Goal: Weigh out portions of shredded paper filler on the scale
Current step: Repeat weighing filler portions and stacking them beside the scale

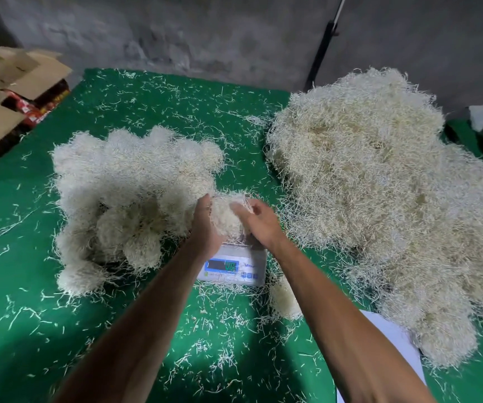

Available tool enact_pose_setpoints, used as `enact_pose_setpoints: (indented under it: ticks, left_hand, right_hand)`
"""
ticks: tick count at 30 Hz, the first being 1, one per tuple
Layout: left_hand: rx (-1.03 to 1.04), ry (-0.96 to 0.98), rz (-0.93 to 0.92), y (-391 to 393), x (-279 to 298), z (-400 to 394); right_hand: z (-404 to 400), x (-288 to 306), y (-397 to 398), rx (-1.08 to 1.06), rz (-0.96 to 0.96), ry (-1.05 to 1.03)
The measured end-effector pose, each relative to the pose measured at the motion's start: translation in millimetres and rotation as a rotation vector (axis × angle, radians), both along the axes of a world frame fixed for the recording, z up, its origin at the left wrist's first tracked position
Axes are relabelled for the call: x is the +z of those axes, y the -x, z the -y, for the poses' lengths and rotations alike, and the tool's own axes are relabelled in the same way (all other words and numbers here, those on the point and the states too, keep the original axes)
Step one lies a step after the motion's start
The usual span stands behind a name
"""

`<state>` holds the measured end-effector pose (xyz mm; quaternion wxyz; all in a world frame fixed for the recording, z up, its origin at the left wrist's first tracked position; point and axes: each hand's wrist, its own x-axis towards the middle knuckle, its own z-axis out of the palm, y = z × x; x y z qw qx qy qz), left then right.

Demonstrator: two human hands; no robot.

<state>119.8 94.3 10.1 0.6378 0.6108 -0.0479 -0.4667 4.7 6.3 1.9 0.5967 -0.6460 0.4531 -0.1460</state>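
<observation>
A small white digital scale [234, 267] with a lit blue display sits on the green table near the middle. A wad of pale shredded paper [226, 217] lies on its platform, between my two hands. My left hand [205, 225] cups the wad from the left, fingers curled round it. From the right, my right hand [259, 222] grips the same wad. A big loose heap of shredded paper [379, 199] fills the right side. Several rounded portions [129, 196] are clustered to the left of the scale.
Green cloth [31, 286] covers the table, strewn with stray shreds. Open cardboard boxes [7, 91] stand off the far left corner. A white sheet [394, 341] lies at the front right, and a small clump [285, 298] sits by my right forearm. A grey wall is behind.
</observation>
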Motion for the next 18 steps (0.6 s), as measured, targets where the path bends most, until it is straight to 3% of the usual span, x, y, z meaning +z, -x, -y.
enact_pose_setpoints:
  ticks: [2,3,6,8,11,18]
  left_hand:
    - [-0.008,-0.026,0.143,-6,-12,4]
    - [-0.046,-0.085,0.364,-7,-17,5]
    - [-0.186,-0.121,0.418,-10,-17,8]
    - [-0.098,-0.234,0.503,-14,-26,8]
    - [0.060,-0.281,0.535,-17,-32,5]
    - [-0.060,-0.197,0.442,-20,-29,-10]
  right_hand:
    - [3,-4,2,0.064,-0.095,-0.005]
    - [5,-8,4,0.058,-0.105,-0.025]
    - [15,-21,9,-0.041,-0.052,-0.086]
    - [21,-26,12,-0.105,-0.074,-0.054]
    - [27,-26,17,-0.174,-0.097,-0.022]
    - [24,-22,29,-0.299,-0.022,0.106]
